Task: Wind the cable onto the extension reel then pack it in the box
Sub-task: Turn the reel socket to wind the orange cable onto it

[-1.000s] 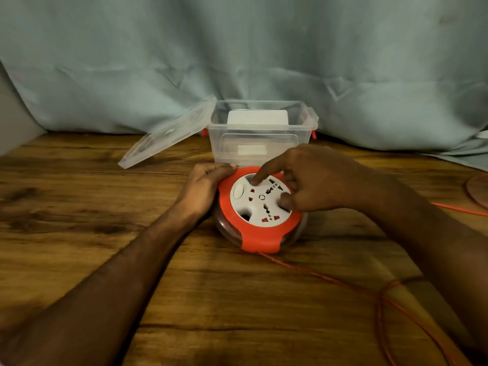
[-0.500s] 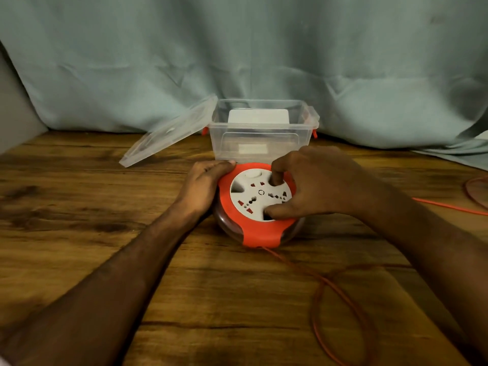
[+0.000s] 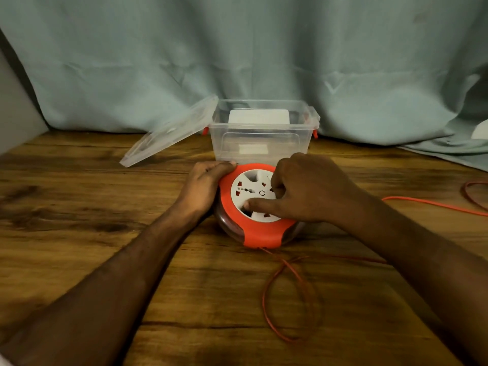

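Observation:
An orange extension reel with a white socket disc lies flat on the wooden table. My left hand grips the reel's left rim. My right hand rests on the white disc, with a finger pressed into a recess near its front. A thin orange cable leaves the reel's front edge, crosses itself in a loop on the table and runs off to the right. Just behind the reel stands a clear plastic box with nothing in it, and its lid leans open at the left.
A pale green cloth hangs behind the table and spills onto it at the right. More orange cable lies on the table at the far right. A grey wall borders the left.
The white disc has turned under my right hand. The cable loop has drawn in closer to the reel and shrunk. My left hand has stayed on the rim.

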Demonstrator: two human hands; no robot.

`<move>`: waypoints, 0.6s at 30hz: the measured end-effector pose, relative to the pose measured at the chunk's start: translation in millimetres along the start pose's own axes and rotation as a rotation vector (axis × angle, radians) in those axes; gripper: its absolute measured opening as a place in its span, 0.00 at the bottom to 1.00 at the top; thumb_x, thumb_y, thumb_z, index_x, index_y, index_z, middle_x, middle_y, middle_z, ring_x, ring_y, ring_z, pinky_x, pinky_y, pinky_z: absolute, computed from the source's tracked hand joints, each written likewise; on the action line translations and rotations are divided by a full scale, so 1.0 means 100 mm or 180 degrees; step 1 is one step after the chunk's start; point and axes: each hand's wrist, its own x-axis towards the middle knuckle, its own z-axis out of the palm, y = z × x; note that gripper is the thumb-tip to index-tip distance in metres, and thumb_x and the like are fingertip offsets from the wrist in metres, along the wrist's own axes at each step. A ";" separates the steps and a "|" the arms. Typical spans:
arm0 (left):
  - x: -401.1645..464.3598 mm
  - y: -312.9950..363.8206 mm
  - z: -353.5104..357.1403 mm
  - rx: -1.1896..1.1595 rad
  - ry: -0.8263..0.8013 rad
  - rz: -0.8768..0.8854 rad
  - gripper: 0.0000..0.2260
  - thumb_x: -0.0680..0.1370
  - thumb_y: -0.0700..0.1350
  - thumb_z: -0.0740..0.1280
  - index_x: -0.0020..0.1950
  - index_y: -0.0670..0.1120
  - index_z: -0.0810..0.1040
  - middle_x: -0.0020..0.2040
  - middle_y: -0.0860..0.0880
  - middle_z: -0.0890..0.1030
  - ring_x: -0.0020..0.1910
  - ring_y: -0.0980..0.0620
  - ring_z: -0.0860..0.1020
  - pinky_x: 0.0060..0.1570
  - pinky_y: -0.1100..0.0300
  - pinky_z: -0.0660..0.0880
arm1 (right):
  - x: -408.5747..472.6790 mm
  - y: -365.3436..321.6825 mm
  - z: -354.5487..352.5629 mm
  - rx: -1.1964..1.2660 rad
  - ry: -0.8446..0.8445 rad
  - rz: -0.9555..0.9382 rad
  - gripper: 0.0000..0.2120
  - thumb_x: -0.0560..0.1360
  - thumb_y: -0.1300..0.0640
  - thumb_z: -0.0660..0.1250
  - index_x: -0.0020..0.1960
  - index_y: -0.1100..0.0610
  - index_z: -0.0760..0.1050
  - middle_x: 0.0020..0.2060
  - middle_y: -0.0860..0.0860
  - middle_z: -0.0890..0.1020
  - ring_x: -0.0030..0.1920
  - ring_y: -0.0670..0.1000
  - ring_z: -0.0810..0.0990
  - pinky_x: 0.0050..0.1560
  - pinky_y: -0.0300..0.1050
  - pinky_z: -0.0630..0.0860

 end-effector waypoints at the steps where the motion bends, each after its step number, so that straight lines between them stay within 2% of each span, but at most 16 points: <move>1: 0.00 0.00 0.00 -0.0019 0.0020 -0.0002 0.15 0.81 0.41 0.65 0.50 0.27 0.80 0.49 0.22 0.79 0.43 0.31 0.79 0.46 0.38 0.75 | 0.01 0.02 -0.03 0.0053 0.0018 0.0011 0.30 0.66 0.21 0.59 0.30 0.48 0.67 0.30 0.44 0.74 0.32 0.44 0.72 0.32 0.42 0.61; 3: 0.00 -0.01 0.00 -0.0001 0.0038 -0.0006 0.15 0.81 0.39 0.65 0.49 0.26 0.80 0.49 0.21 0.79 0.43 0.35 0.78 0.46 0.43 0.73 | 0.02 0.09 -0.11 0.0210 0.0024 -0.0043 0.23 0.70 0.28 0.65 0.34 0.48 0.72 0.29 0.43 0.72 0.32 0.42 0.70 0.33 0.41 0.62; 5: 0.00 -0.01 0.00 0.0043 -0.0022 -0.0021 0.15 0.82 0.40 0.64 0.50 0.26 0.80 0.48 0.22 0.79 0.42 0.36 0.78 0.45 0.45 0.74 | 0.03 0.16 -0.21 0.0491 -0.0165 -0.0207 0.09 0.72 0.41 0.71 0.46 0.45 0.77 0.27 0.42 0.72 0.31 0.41 0.72 0.34 0.41 0.64; 6: 0.00 -0.01 0.00 0.0067 -0.0058 -0.0031 0.15 0.82 0.40 0.64 0.49 0.27 0.80 0.47 0.24 0.80 0.41 0.36 0.79 0.44 0.47 0.76 | 0.02 0.18 -0.24 0.0610 -0.0306 -0.0320 0.11 0.71 0.46 0.72 0.53 0.42 0.78 0.26 0.43 0.72 0.32 0.40 0.73 0.33 0.42 0.66; 7: 0.01 -0.02 0.00 0.0068 -0.0085 -0.0043 0.15 0.82 0.40 0.63 0.49 0.29 0.82 0.46 0.26 0.82 0.40 0.37 0.81 0.42 0.49 0.78 | 0.01 0.20 -0.25 0.0677 -0.0474 -0.0416 0.18 0.70 0.48 0.73 0.59 0.39 0.77 0.25 0.43 0.72 0.33 0.38 0.74 0.33 0.42 0.67; 8: 0.01 -0.02 0.00 0.0055 -0.0103 -0.0051 0.14 0.82 0.40 0.63 0.47 0.32 0.83 0.43 0.31 0.84 0.39 0.39 0.82 0.41 0.52 0.79 | 0.00 0.21 -0.26 0.0634 -0.0611 -0.0452 0.23 0.70 0.48 0.73 0.64 0.37 0.75 0.26 0.42 0.72 0.34 0.37 0.74 0.34 0.42 0.67; 10: 0.01 -0.02 0.00 0.0052 -0.0112 -0.0045 0.14 0.82 0.40 0.63 0.43 0.36 0.84 0.40 0.35 0.85 0.35 0.43 0.82 0.38 0.55 0.79 | -0.01 0.21 -0.26 0.0519 -0.0646 -0.0481 0.27 0.71 0.48 0.72 0.68 0.34 0.73 0.28 0.36 0.74 0.35 0.35 0.73 0.35 0.39 0.64; 12: 0.01 -0.03 0.00 0.0059 -0.0102 -0.0032 0.14 0.82 0.40 0.64 0.42 0.35 0.84 0.40 0.33 0.84 0.35 0.42 0.81 0.37 0.55 0.77 | -0.02 0.22 -0.27 0.0542 -0.0650 -0.0453 0.26 0.71 0.48 0.73 0.68 0.33 0.72 0.31 0.19 0.69 0.38 0.28 0.71 0.33 0.37 0.60; 13: 0.01 -0.03 0.00 0.0044 -0.0089 -0.0015 0.14 0.82 0.40 0.64 0.42 0.34 0.83 0.40 0.32 0.84 0.35 0.42 0.81 0.37 0.55 0.77 | -0.02 0.22 -0.28 0.0519 -0.0631 -0.0415 0.26 0.71 0.47 0.73 0.67 0.32 0.73 0.31 0.19 0.69 0.38 0.28 0.71 0.32 0.36 0.59; 14: 0.01 -0.04 -0.01 0.0029 -0.0073 0.0007 0.14 0.82 0.40 0.64 0.43 0.32 0.82 0.41 0.30 0.83 0.35 0.41 0.80 0.39 0.53 0.76 | -0.01 0.23 -0.27 0.0476 -0.0576 -0.0369 0.27 0.70 0.44 0.73 0.66 0.31 0.73 0.30 0.27 0.72 0.36 0.32 0.72 0.32 0.36 0.59; 15: 0.01 -0.04 -0.01 0.0021 -0.0064 0.0022 0.15 0.82 0.40 0.64 0.44 0.30 0.81 0.43 0.27 0.82 0.37 0.40 0.80 0.41 0.50 0.75 | -0.01 0.23 -0.27 0.0399 -0.0517 -0.0339 0.27 0.69 0.42 0.73 0.66 0.30 0.72 0.28 0.33 0.71 0.34 0.36 0.71 0.33 0.36 0.60; 16: 0.02 -0.04 -0.01 0.0017 -0.0046 0.0026 0.15 0.82 0.41 0.64 0.46 0.29 0.81 0.45 0.25 0.81 0.39 0.38 0.79 0.43 0.48 0.75 | -0.01 0.23 -0.26 0.0321 -0.0483 -0.0330 0.27 0.67 0.39 0.73 0.66 0.30 0.73 0.32 0.32 0.70 0.35 0.38 0.70 0.34 0.36 0.62; 18: 0.02 -0.04 -0.01 -0.0024 -0.0010 0.0020 0.14 0.82 0.41 0.64 0.44 0.31 0.82 0.45 0.27 0.82 0.40 0.38 0.79 0.43 0.49 0.76 | -0.01 0.22 -0.23 0.0225 -0.0464 -0.0301 0.28 0.65 0.33 0.71 0.65 0.30 0.72 0.45 0.35 0.79 0.40 0.41 0.72 0.38 0.40 0.67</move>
